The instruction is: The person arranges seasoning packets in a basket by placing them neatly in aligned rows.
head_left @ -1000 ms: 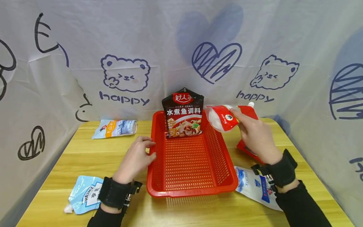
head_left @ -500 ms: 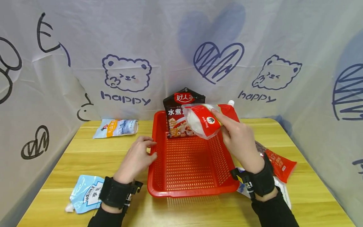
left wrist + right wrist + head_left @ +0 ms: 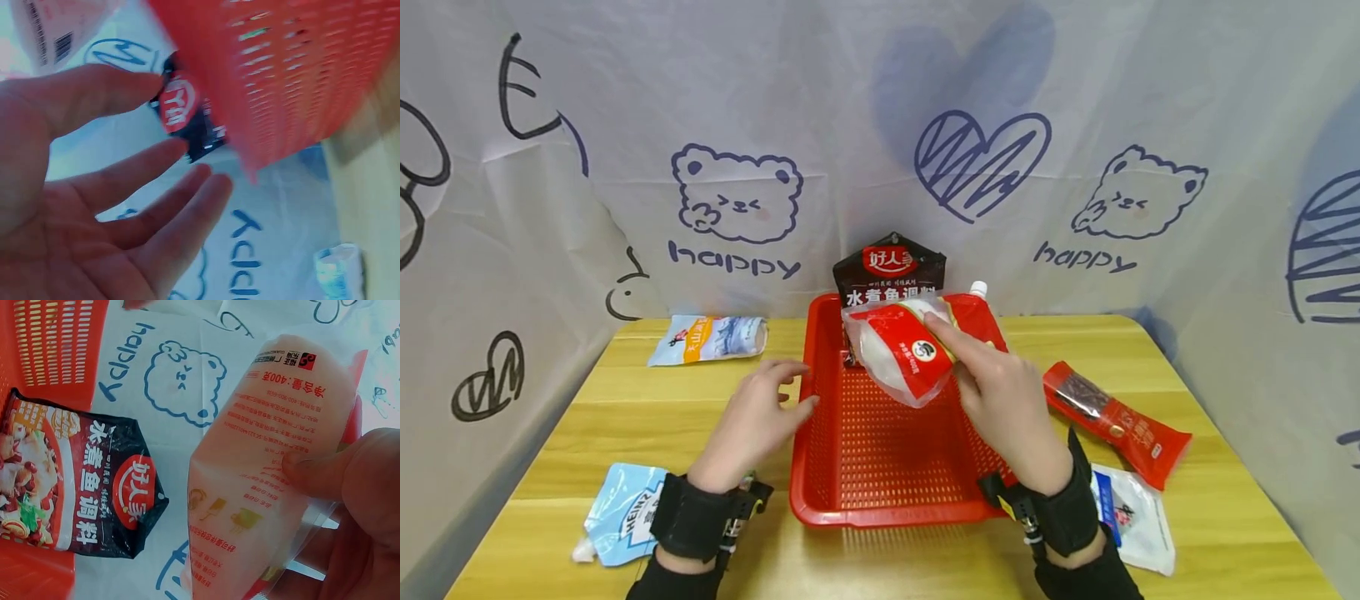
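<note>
Right hand (image 3: pixel 1003 400) pinches a red-and-white pouch (image 3: pixel 891 354), index finger laid along its front and thumb on the printed back, where 400克 can be read among small lines of text too fine to make out. The pouch is tilted over the red basket (image 3: pixel 895 467), its white cap (image 3: pixel 977 288) up at the far corner and a round black emblem on its front. Behind it a dark packet (image 3: pixel 887 271) leans against the basket's back wall, labelled 好人家 and 水煮鱼调料. Left hand (image 3: pixel 756 425) is at the left rim, fingers parted and lightly bent, palm turned toward the basket; whether a fingertip touches the rim I cannot tell. Both forearms reach in from the near edge, with black wristbands (image 3: pixel 692 517) below the hands.

On the table (image 3: pixel 587 433), left of the basket, lie a pale blue pouch marked HEINZ (image 3: pixel 625 512) and, farther back, a packet with 天山 on orange (image 3: pixel 707 340). To the right, a red windowed packet (image 3: pixel 1112 421) lies near a white one (image 3: pixel 1138 517). The cloth (image 3: pixel 850 100) behind reads "happy" twice.
</note>
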The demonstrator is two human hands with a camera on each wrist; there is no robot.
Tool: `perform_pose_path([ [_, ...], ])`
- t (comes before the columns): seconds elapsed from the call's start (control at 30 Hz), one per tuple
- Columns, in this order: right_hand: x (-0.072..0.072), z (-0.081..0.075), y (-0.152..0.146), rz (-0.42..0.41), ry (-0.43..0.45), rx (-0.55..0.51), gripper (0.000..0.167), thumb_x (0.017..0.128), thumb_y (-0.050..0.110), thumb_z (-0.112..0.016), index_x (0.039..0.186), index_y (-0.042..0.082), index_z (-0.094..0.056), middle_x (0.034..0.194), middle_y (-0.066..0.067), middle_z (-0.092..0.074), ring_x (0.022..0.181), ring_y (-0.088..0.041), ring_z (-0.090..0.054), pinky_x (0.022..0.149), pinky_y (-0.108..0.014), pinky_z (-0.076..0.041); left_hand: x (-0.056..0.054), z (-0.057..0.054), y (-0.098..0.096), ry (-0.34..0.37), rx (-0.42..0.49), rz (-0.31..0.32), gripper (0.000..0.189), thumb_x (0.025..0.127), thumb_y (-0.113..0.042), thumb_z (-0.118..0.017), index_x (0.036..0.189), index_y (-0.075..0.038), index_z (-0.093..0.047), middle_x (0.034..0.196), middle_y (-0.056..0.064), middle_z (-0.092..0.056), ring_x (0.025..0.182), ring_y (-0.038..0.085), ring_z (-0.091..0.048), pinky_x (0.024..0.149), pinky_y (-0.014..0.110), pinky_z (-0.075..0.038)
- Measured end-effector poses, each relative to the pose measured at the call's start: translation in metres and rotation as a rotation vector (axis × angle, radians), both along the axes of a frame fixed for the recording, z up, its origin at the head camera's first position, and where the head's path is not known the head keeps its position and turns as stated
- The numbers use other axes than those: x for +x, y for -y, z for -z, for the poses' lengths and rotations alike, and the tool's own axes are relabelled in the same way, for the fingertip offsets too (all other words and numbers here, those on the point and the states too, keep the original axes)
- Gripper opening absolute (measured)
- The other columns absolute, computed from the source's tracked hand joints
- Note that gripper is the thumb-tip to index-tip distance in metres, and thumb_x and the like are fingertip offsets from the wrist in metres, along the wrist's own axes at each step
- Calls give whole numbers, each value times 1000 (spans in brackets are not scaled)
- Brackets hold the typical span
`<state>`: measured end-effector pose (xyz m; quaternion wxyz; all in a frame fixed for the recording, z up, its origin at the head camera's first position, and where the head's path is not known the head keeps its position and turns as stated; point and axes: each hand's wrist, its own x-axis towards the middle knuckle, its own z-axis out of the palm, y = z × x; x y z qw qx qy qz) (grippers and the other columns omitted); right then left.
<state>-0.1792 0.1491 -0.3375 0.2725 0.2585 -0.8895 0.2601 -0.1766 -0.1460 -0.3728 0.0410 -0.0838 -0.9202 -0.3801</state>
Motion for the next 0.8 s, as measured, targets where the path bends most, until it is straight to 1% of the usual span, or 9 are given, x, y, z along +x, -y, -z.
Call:
perform_pose_path([
  [0.13,4,3,0,-5,14,3,62,89,-6,-76,145,15,-62,120,-15,-74,71,-26,-71,67,-42,-63,10,-13,-1,-72,97,-23,44,96,-16,-73,136,0,-63,139,18,-58,122,36,-61,96,52,-58],
  [0.2,5,4,0,-10,8,7,62,88,-6,-76,145,15,-63,120,-15,-74,71,-26,-71,67,-42,-63,14,-20,-3,-69,173,-19,48,96,-19,-75,138,-3,-60,139,15,-58,122,34,-62,98,50,-57],
  [0.27,6,4,1,-21,6,6,63,88,-6,-76,145,15,-63,122,-14,-74,74,-26,-72,69,-43,-63,17,-26,-7,-33,247,-7,53,96,-24,-75,143,-6,-56,141,13,-58,124,32,-62,99,48,-57],
  [0.33,7,4,1,-31,4,7,63,88,-5,-78,145,16,-63,123,-13,-74,78,-27,-73,72,-45,-64,19,-32,-13,20,310,14,61,97,-31,-75,148,-8,-51,145,13,-57,126,32,-61,99,48,-57],
  [0.43,8,4,4,-47,4,11,63,87,-2,-79,146,16,-62,126,-12,-73,85,-28,-75,76,-47,-64,21,-38,-21,101,372,48,71,99,-38,-71,154,-8,-40,148,13,-55,128,32,-61,100,48,-57],
  [0.53,9,6,7,-61,-7,25,64,87,2,-81,146,16,-62,127,-12,-73,89,-28,-76,78,-47,-64,20,-40,-29,156,454,88,77,102,-38,-66,159,-5,-27,151,18,-53,126,34,-63,96,46,-59],
  [0.6,9,6,10,-70,-17,28,64,86,4,-83,146,16,-62,127,-11,-73,90,-28,-77,78,-46,-64,19,-39,-32,175,521,120,74,104,-33,-62,159,-2,-23,151,22,-50,123,37,-64,93,45,-60],
  [0.7,11,8,13,-80,-28,29,65,85,6,-84,146,16,-62,126,-12,-73,90,-28,-77,77,-45,-64,18,-36,-35,194,610,189,65,107,-29,-54,156,1,-24,149,27,-49,119,39,-65,89,44,-62],
  [0.8,12,9,15,-83,-30,36,66,84,7,-85,146,16,-62,126,-12,-73,91,-29,-77,77,-45,-64,19,-33,-36,206,676,262,57,107,-28,-48,153,0,-28,144,27,-49,116,38,-64,87,45,-62],
])
